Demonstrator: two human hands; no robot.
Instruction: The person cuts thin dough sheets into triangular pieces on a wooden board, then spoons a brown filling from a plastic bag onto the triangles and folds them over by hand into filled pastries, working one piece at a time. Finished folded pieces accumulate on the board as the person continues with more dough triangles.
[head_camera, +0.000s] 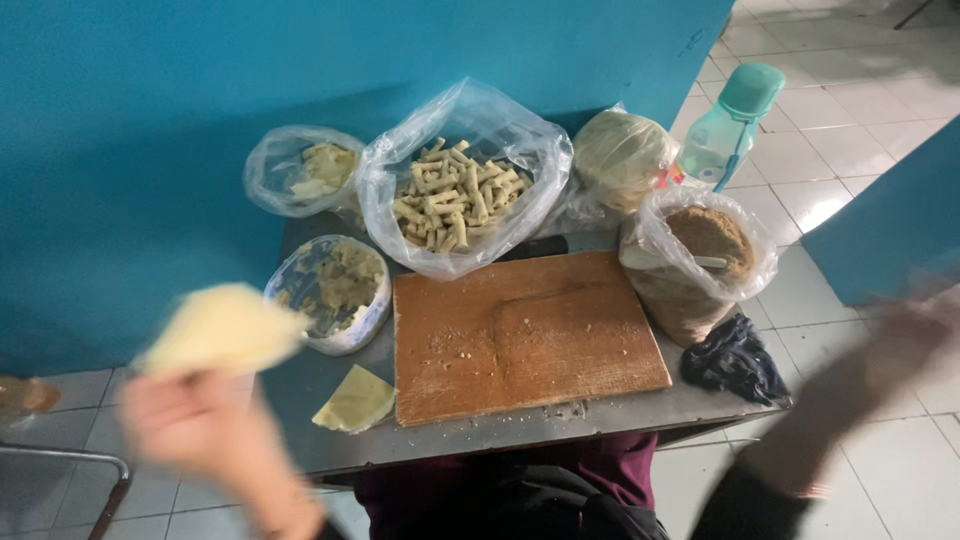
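The left hand (195, 420) is up at the near left, blurred, its fingers pinched on a pale yellow sheet of dough (222, 328) that hangs in the air over the left edge of the small grey table (300, 385). The right hand (905, 335) is out to the right, past the table over the tiled floor, smeared by motion; I cannot tell whether its fingers are loose or closed, and I see nothing in it.

A wooden board (525, 335) lies in the middle of the table, dusted with crumbs. Just left of it sits a second folded dough piece (355, 402), and behind that a bowl of filling (332, 293). At the far side stands an open plastic bag of rolled pieces (462, 195), with a smaller bag (303, 170) to its left. To the right are a bag of brown crumbs (705, 255), a dark cloth (735, 360) and a teal bottle (735, 125).
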